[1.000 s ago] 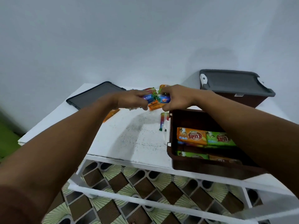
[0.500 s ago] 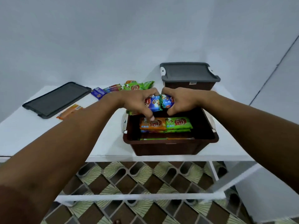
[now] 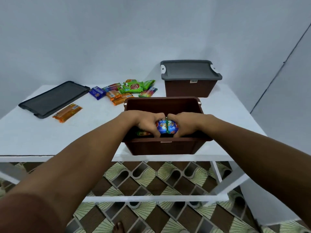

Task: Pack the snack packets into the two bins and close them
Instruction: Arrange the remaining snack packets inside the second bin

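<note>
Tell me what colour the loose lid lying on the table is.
Dark grey; the loose lid shows best in the head view.

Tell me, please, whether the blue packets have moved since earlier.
Yes. Against the open brown bin, the blue packets went from above its far rim down inside, near its front wall.

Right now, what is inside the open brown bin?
The left hand and right hand hold blue packets inside the open bin. A green packet shows beside the left hand. Hands and the near wall hide the rest.
</note>
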